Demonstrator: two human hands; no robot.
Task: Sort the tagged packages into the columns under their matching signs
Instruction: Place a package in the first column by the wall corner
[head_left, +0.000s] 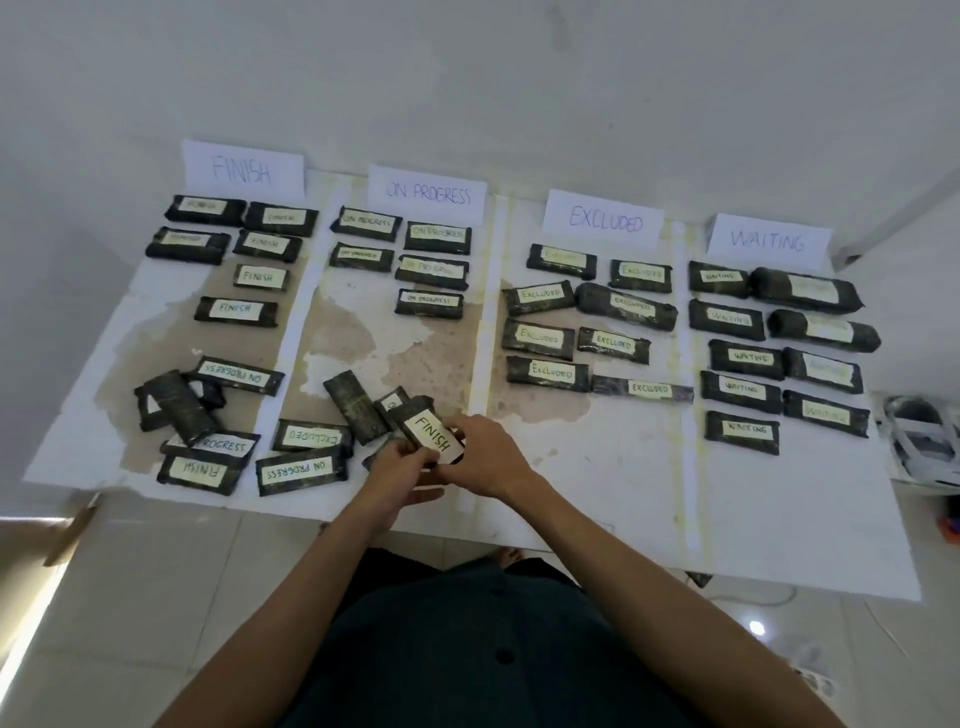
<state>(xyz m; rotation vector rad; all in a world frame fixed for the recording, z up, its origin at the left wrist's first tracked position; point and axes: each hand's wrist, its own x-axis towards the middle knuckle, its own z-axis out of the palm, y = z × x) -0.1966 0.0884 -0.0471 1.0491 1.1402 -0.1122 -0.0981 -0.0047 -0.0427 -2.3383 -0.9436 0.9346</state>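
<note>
Left grip (402, 462) and right grip (483, 452) are both pinching the FINISH package (428, 431) just above the surface's (597, 467) near middle. I'm judging it light and fairly stiff, best held by its long edges.

A single wide-angle head camera looks forward and steeply down over the near edge of the table (623, 493). The view is close: the left hand (402, 467) and right hand (488, 452), gripping the FINISH package (431, 431), sit mid-frame. The wall (467, 78) stands behind the table's far edge.
</note>
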